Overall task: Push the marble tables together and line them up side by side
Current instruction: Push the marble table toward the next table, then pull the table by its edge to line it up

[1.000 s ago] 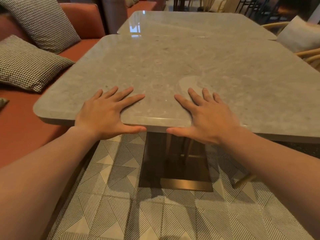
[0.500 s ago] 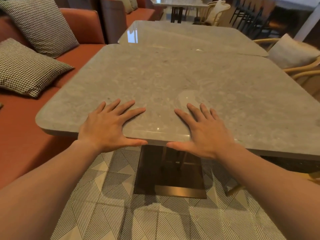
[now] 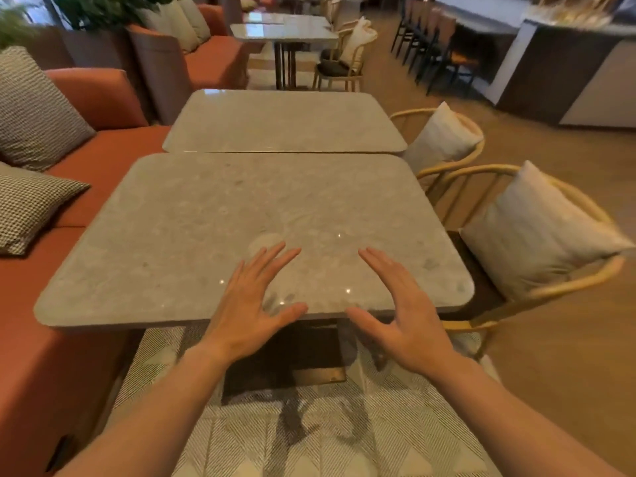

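your left hand [image 3: 249,313] is spread wide, fingers splayed, over the near edge of the near marble desk [image 3: 192,228]; fingertips reach over the slab, thumb lies along the front edge. can't tell if the palm is pressed on the stone or just above it. your right hand [image 3: 401,316] is wide too, tilted more on its side, thumb pointing left at the near edge, fingers over the top. neither hand holds anything. both sit right of the middle of the near edge, a gap between the thumbs.

near marble desk: grey, glossy, rounded corners, dark pedestal base [image 3: 292,359] under it on the patterned floor tiles [image 3: 309,438]. its far edge runs right against the near edge of the far marble desk [image 3: 282,122], only a thin seam showing between them. the two are not flush: the far desk's left corner sits further right than the near desk's far left corner, and the right corners look roughly level.

left of the desks, an orange bench sofa [image 3: 103,160] with checked cushions [image 3: 32,111]. right of the desks, two wooden armchairs [image 3: 537,290] with pale cushions [image 3: 530,232], the closer one just beside the near desk's right edge. further back another marble desk [image 3: 285,32], blurred.
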`<action>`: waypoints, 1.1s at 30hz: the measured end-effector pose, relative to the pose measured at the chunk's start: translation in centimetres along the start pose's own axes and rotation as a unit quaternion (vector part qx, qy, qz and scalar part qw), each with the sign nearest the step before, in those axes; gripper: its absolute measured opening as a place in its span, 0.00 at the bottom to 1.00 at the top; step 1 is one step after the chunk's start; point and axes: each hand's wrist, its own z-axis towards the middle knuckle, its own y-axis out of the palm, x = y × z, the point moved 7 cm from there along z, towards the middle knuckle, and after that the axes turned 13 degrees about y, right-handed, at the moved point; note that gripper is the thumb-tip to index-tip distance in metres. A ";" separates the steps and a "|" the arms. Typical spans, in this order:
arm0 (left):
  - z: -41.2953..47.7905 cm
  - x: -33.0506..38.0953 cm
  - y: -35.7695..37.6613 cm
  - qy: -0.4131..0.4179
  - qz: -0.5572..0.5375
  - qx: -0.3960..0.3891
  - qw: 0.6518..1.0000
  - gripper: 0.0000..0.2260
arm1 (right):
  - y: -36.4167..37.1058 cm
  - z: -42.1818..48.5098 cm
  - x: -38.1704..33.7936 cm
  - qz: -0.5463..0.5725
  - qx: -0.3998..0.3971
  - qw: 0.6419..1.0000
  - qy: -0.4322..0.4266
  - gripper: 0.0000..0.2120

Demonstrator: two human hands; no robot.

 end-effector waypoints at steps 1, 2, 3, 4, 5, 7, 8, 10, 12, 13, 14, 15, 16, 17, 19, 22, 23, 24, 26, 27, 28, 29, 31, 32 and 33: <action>0.8 1.6 0.2 0.003 -0.005 0.003 1.000 0.34 | -1.6 -0.2 0.2 0.010 0.003 1.000 0.001 0.38; 1.8 3.5 0.5 0.008 -0.007 0.007 1.000 0.35 | -3.7 -0.3 0.5 0.022 0.005 1.000 -0.001 0.37; 3.0 5.5 0.8 0.016 -0.007 0.010 1.000 0.35 | -6.1 -0.3 0.8 0.030 0.008 0.999 -0.005 0.36; 4.2 7.4 1.1 0.020 -0.004 0.011 1.000 0.35 | -8.7 -0.2 1.2 0.038 0.013 0.999 -0.006 0.36; 5.5 9.4 1.4 0.024 0.003 0.014 1.000 0.34 | -11.4 0.0 1.8 0.045 0.017 0.999 -0.008 0.36; 8.5 13.0 1.7 0.019 0.013 0.035 0.999 0.33 | -16.4 0.9 2.5 0.043 0.015 0.999 -0.023 0.38; 9.9 14.7 1.9 0.017 0.013 0.049 0.999 0.33 | -18.6 1.2 2.9 0.036 0.017 0.999 -0.036 0.39; 13.6 18.2 3.2 0.014 0.007 0.075 0.997 0.32 | -23.4 1.7 4.3 0.037 0.024 0.998 -0.044 0.41; 16.6 20.8 4.7 0.011 -0.007 0.081 0.997 0.33 | -26.8 2.5 5.7 0.035 0.027 0.998 -0.050 0.43; 18.1 21.7 5.6 0.012 -0.007 0.083 0.996 0.34 | -28.2 3.0 6.5 0.033 0.025 0.998 -0.049 0.42; 19.5 22.5 6.4 0.014 -0.006 0.087 0.996 0.35 | -29.6 3.7 7.3 0.029 0.022 0.998 -0.049 0.42; 20.8 22.9 7.2 0.015 -0.009 0.093 0.995 0.36 | -30.6 4.5 8.1 0.028 0.018 0.998 -0.050 0.42; 22.2 23.0 8.0 0.015 -0.013 0.100 0.995 0.37 | -31.5 5.6 9.0 0.028 0.014 0.998 -0.056 0.42; 23.6 22.9 8.9 0.012 -0.015 0.106 0.994 0.37 | -32.0 6.8 9.9 0.027 0.010 0.998 -0.061 0.43; 26.2 21.9 10.7 0.001 -0.014 0.113 0.993 0.35 | -32.7 9.5 11.7 0.026 0.003 0.997 -0.067 0.44; 30.1 19.3 13.2 -0.012 -0.012 0.135 0.991 0.33 | -32.9 14.2 14.5 0.018 -0.026 0.996 -0.078 0.44; 31.3 18.3 13.7 -0.020 -0.009 0.148 0.989 0.34 | -33.1 15.6 15.2 0.012 -0.033 0.996 -0.084 0.43; 32.7 17.3 14.3 -0.029 -0.010 0.163 0.986 0.34 | -33.3 17.3 15.9 0.009 -0.039 0.995 -0.089 0.43; 35.0 15.6 15.8 -0.048 -0.020 0.188 0.981 0.34 | -34.1 20.6 17.2 0.014 -0.057 0.994 -0.092 0.40; 36.1 15.3 16.6 -0.049 -0.020 0.194 0.980 0.34 | -34.6 22.0 17.6 0.016 -0.066 0.993 -0.096 0.38; 37.5 15.0 17.4 -0.048 -0.022 0.196 0.979 0.34 | -35.2 23.5 18.2 0.017 -0.071 0.992 -0.103 0.37; 38.6 14.8 17.8 -0.047 -0.026 0.200 0.978 0.33 | -35.6 24.8 18.4 0.021 -0.074 0.991 -0.113 0.37; 41.3 14.3 18.3 -0.049 -0.028 0.224 0.973 0.33 | -36.7 28.0 19.3 0.034 -0.087 0.987 -0.127 0.38; 42.2 14.3 18.2 -0.050 -0.028 0.236 0.970 0.33 | -37.1 29.2 19.5 0.038 -0.090 0.986 -0.132 0.38; 43.1 14.1 18.1 -0.052 -0.023 0.246 0.968 0.33 | -37.4 30.6 19.9 0.043 -0.094 0.985 -0.136 0.38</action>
